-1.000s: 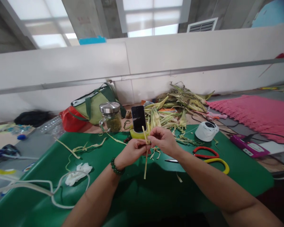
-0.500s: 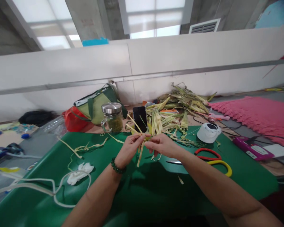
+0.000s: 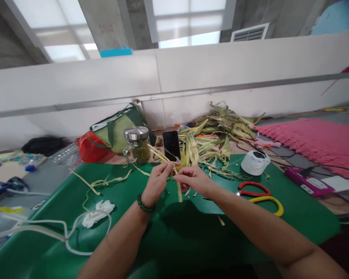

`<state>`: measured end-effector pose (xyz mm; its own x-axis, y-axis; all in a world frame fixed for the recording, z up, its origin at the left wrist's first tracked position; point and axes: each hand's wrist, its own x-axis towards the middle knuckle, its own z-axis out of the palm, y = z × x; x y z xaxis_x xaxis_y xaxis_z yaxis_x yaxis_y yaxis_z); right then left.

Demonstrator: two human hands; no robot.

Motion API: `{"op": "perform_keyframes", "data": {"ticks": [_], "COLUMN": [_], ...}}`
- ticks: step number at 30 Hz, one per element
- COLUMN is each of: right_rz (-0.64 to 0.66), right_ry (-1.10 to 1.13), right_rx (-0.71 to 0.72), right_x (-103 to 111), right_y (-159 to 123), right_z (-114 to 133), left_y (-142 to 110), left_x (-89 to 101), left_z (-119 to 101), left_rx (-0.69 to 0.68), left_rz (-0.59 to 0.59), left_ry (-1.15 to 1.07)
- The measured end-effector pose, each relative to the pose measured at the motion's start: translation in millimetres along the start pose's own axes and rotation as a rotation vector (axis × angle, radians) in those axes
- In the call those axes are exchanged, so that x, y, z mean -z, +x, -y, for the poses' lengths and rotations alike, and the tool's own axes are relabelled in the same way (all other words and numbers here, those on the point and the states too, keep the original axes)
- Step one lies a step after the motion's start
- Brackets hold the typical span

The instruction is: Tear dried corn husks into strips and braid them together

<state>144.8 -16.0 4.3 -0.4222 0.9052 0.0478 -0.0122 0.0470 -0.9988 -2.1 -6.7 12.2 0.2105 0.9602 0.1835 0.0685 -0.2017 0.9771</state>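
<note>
Both my hands meet over the green mat, pinching a pale yellow leaf strip. My left hand, with a dark bead bracelet at the wrist, grips the strip's upper part, whose ends stick out up and to the left. My right hand is closed on the strip beside it, and the strip's lower end hangs down between the hands.
Behind the hands stand a black phone, a glass jar with a metal lid and a pile of dried leaves. Red and yellow-handled scissors and a white tape roll lie to the right. White cord lies at left.
The strip was held upright with a long end hanging down. Both hands have turned and folded it, so its ends now point up-left and the hanging part is shorter.
</note>
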Motion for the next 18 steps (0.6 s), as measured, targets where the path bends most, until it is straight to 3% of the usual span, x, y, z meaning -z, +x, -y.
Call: {"op": "perform_keyframes", "data": {"ticks": [3,6,10,18], "right_rz": [-0.018,-0.065,-0.097,0.088], "right_ry": [-0.218,-0.426,-0.547,-0.798], "right_rx": [0.112,0.222,0.274,0.397], "right_x": [7,13,16,31], "right_y": [-4,-6,-6,-10], "right_z": [5,8,6,16], "left_y": [1,2,2,-1], "left_x": [0.9,1.2,1.3,10.7], "left_z": [4,6,0,-8], "left_rx": [0.021,0.056,0.056,0.129], "left_rz": [-0.009,0.063,0.114,0.25], "left_ry": [-0.028,-0.096,-0.053,-0.007]}}
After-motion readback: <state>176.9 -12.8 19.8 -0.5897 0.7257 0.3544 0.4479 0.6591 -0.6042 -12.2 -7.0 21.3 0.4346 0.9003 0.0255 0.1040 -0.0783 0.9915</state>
